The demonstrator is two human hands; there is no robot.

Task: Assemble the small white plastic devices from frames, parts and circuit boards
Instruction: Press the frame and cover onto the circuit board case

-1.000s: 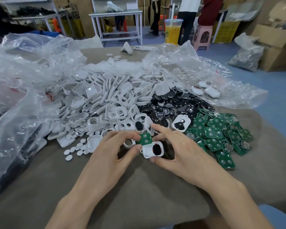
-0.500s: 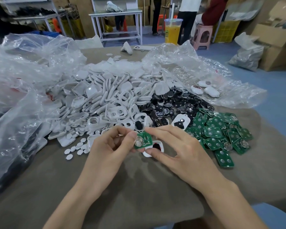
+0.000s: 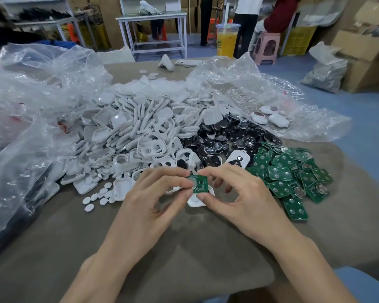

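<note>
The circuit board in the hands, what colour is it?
Green; the circuit board shows best in the head view.

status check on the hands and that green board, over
Left hand and right hand both pinching the green circuit board. Board held just above the white frame, not seated. Parts piles close behind, nothing seen between board and frame.

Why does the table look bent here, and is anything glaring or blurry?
In the head view, the wide-angle lens bows the table and stretches its corners; the clear plastic bags catch white glare; light is even, with faint shadow under the left hand and right hand pinching the green circuit board, which looks sharp.
</note>
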